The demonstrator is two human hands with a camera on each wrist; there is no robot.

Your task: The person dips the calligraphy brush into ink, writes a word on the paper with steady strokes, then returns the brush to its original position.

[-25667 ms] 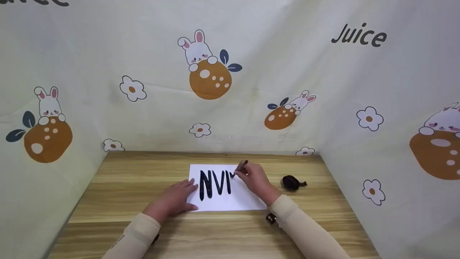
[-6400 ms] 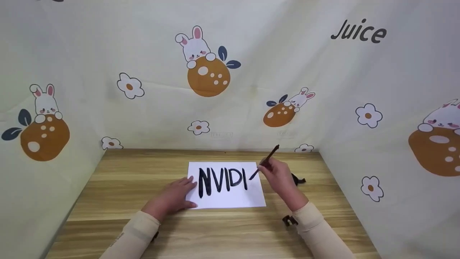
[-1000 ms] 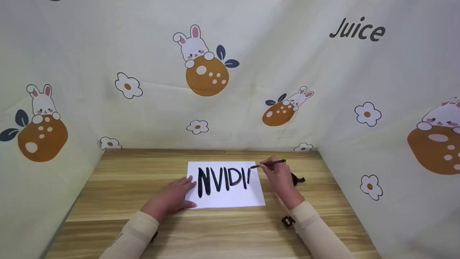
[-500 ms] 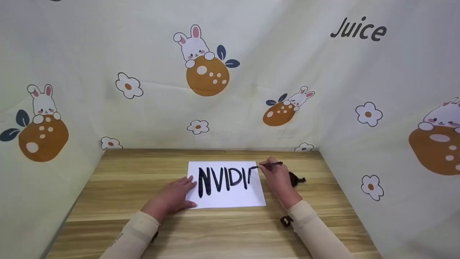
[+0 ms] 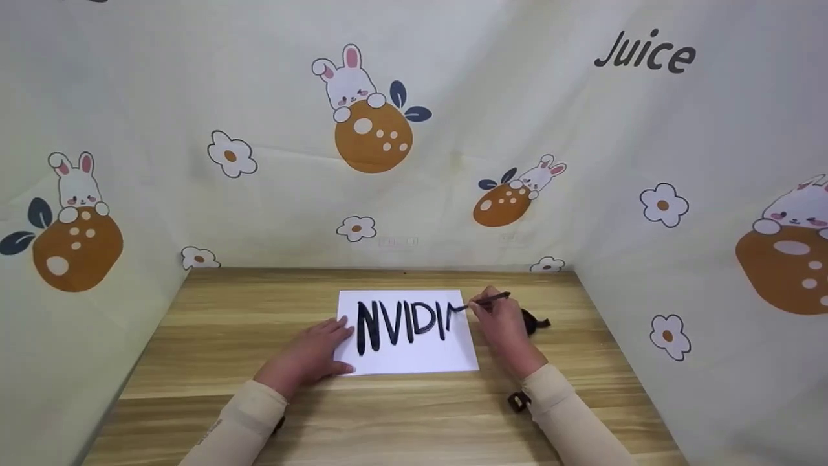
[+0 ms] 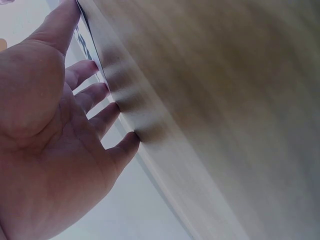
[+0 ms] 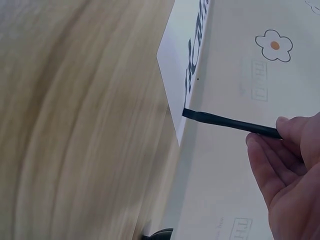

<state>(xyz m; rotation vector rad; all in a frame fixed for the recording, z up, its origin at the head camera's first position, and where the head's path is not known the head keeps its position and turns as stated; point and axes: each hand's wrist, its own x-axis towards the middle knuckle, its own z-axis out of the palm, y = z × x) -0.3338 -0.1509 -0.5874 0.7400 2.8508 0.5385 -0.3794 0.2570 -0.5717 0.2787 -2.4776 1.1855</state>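
A white sheet of paper (image 5: 414, 361) lies on the wooden table, with large black letters "NVIDI" and a further part-drawn letter. My left hand (image 5: 309, 356) rests with spread fingers on its left edge. In the left wrist view, the fingertips of this left hand (image 6: 60, 130) press down along the sheet's edge. My right hand (image 5: 508, 330) pinches a thin dark paintbrush (image 5: 493, 299) between thumb and fingers. In the right wrist view, the tip of the brush (image 7: 225, 122) meets the paper at the last letter, and the handle slants away from it.
Behind the right hand sits a round black dish (image 5: 532, 322) with a short stub, partly hidden. Pale fabric walls (image 5: 284, 213) printed with rabbits, oranges and flowers enclose the table (image 5: 226, 323) at the back and sides.
Since the earliest frame, the D and later strokes have appeared. Within the last second, the brush tip has moved slightly down and right, starting the last letter's right stroke. My left hand stays put.
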